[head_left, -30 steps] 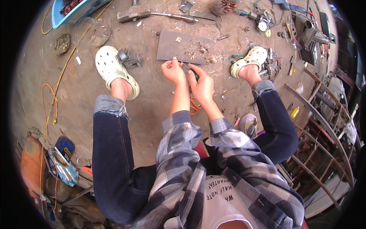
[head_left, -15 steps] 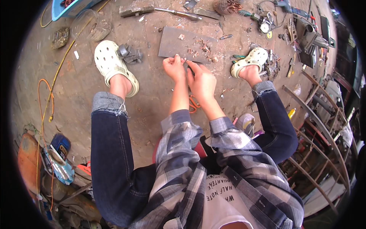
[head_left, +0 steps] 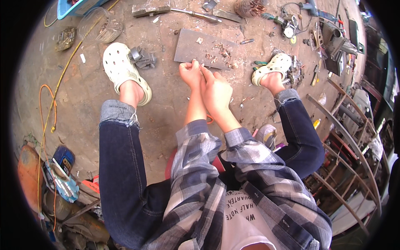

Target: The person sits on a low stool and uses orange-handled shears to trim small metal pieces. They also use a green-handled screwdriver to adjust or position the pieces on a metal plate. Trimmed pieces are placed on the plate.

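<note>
My left hand [head_left: 191, 76] is closed in a pinch at the near edge of a flat dark metal plate [head_left: 189, 45]. Close against it, my right hand [head_left: 217, 92] has its fingers drawn together, thumb and forefinger meeting near the left fingertips. Whatever sits between the fingers is too small to make out. Copper-coloured scraps [head_left: 223, 51] lie scattered over the plate's right half, and a small pale piece [head_left: 199, 40] rests near its middle. An orange loop [head_left: 209, 119], like a tool handle, shows partly behind my right wrist.
Beyond the plate lie a long-handled hammer [head_left: 151, 10], a copper wire coil [head_left: 250, 7] and a round gauge [head_left: 288, 31]. A clear plastic tub [head_left: 109, 31] and a blue basin [head_left: 62, 10] stand far left. Dark metal pieces [head_left: 143, 57] touch my left shoe. A metal frame [head_left: 354, 139] stands at right.
My right hand has turned and its fingers have curled in, moving slightly left against the left hand. More of the orange loop is now covered. My left hand has barely moved.
</note>
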### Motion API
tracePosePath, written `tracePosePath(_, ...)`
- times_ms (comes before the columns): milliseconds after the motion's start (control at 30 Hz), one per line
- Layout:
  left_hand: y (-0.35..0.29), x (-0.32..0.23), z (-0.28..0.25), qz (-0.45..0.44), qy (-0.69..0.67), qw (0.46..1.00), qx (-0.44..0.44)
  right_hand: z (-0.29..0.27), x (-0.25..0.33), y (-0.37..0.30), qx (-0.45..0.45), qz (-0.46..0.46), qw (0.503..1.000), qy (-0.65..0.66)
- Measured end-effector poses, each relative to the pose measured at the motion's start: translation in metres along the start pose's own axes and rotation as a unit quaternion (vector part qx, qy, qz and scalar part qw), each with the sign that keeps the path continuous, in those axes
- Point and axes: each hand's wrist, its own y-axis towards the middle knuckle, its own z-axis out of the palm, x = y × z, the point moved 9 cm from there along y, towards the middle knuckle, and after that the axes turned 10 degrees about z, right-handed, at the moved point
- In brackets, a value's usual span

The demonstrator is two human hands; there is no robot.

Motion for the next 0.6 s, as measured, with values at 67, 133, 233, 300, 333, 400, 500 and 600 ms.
tracePosePath(67,-0.0039,-0.0011,0.0012,-0.016,-0.015,1.0,-0.005,0.0003,0.0005,-0.0002,-0.002,-0.003,1.0,-0.001)
tracePosePath(133,-0.0054,-0.0045,0.0018,-0.018,-0.025,1.0,-0.006,0.0003,0.001,-0.0004,0.003,-0.008,1.0,-0.005)
tracePosePath(233,-0.0065,-0.006,0.0031,-0.025,-0.03,0.999,-0.001,0.0011,-0.0011,-0.0003,0.009,-0.009,1.0,0.003)
tracePosePath(300,-0.0076,-0.0067,0.0034,-0.026,-0.035,0.999,0.0,0.0015,-0.0021,-0.0007,0.013,-0.009,1.0,0.006)
tracePosePath(333,-0.0075,-0.0076,0.0035,-0.023,-0.039,0.999,0.0,0.0019,-0.0017,-0.0005,0.013,-0.009,1.0,0.007)
tracePosePath(400,-0.0063,-0.004,0.0024,-0.023,-0.046,0.999,0.0,0.0012,-0.0005,0.0002,0.015,-0.008,1.0,0.008)
tracePosePath(500,-0.0055,-0.0021,0.0028,-0.029,-0.052,0.998,0.003,0.0007,0.0002,0.001,0.018,-0.002,1.0,0.011)
tracePosePath(600,-0.0051,-0.0013,0.0022,-0.026,-0.049,0.998,0.007,0.0016,0.0015,0.0005,0.013,-0.002,1.0,0.013)
